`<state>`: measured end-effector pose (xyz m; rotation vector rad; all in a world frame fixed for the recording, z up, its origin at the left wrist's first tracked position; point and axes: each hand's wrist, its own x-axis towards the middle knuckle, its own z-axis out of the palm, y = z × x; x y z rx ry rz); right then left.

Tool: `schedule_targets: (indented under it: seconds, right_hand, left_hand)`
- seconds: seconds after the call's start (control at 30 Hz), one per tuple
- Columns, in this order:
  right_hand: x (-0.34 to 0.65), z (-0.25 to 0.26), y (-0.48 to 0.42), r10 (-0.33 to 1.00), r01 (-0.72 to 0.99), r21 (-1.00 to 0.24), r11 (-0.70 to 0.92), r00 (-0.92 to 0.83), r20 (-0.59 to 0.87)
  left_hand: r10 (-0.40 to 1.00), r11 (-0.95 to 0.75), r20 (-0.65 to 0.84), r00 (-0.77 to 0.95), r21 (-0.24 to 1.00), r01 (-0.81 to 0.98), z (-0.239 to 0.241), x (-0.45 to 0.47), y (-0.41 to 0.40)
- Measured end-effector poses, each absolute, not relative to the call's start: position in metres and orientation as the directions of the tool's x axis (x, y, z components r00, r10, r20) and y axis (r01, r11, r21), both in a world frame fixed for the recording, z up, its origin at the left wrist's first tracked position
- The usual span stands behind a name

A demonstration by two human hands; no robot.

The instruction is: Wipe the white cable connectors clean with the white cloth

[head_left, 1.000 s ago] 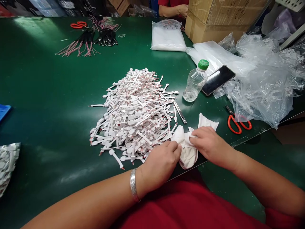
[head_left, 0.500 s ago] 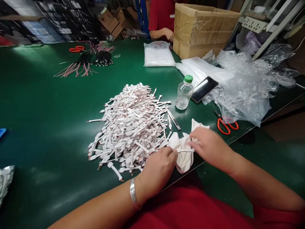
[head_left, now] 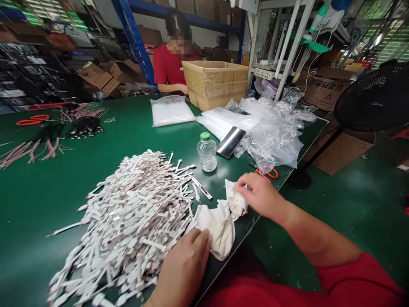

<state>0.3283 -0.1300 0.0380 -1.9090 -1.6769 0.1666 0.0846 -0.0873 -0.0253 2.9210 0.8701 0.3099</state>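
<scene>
Left hand (head_left: 187, 264): lying low at the near side of the cloth, fingers together, fingertips touching it; whether they grip a fold I cannot tell.
Right hand (head_left: 258, 194): fingers curled at the cloth's farther part, slightly blurred; whether it pinches anything I cannot tell.
Cloth (head_left: 220, 232): off-white, soft, crumpled into a larger rounded part and a smaller bunched part; whether they are one piece is unclear.
Place: on the green table (head_left: 134, 138), close to its front edge, with the cable pile (head_left: 137, 209) touching on the left.
Bag (head_left: 172, 111): black handwritten characters, too small to read surely.
Box (head_left: 214, 87): faint dark handwriting on its side.
Fan (head_left: 373, 98): small pale lettering, apparently "Midea".
Edge: slants from below the cloth up to the right, past the scissors (head_left: 276, 172).
Room: a green strip between cloth and bottle (head_left: 207, 155), crossed partly by the cutter (head_left: 202, 187); broader green surface beyond the pile.
</scene>
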Motion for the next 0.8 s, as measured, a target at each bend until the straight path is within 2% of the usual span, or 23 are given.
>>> schedule_targets:
  seconds: [0.03,0.07,0.2,0.37,0.6,0.8]
  right_hand:
    - [0.345,0.037,-0.128,0.884,0.858,-0.485,-0.170,0.350,0.310]
    - [0.363,0.035,-0.125,0.841,0.844,-0.475,-0.247,0.430,0.327]
    - [0.429,0.014,-0.110,0.744,0.796,-0.449,-0.406,0.573,0.343]
    - [0.463,-0.006,-0.099,0.691,0.777,-0.412,-0.476,0.620,0.372]
    - [0.470,-0.005,-0.108,0.652,0.807,-0.300,-0.508,0.589,0.478]
    - [0.477,-0.013,-0.111,0.639,0.782,-0.269,-0.563,0.618,0.458]
  left_hand:
    - [0.556,-0.831,0.154,0.817,0.130,0.541,-0.023,0.085,-0.088]
    - [0.560,-0.828,0.140,0.816,0.129,0.546,-0.020,0.086,-0.088]
    - [0.568,-0.822,0.104,0.817,0.131,0.554,-0.015,0.089,-0.088]
    - [0.576,-0.810,0.047,0.816,0.167,0.562,-0.014,0.089,-0.088]
    - [0.587,-0.799,0.026,0.809,0.180,0.574,-0.016,0.088,-0.087]
    - [0.587,-0.798,0.012,0.810,0.178,0.576,-0.016,0.088,-0.086]
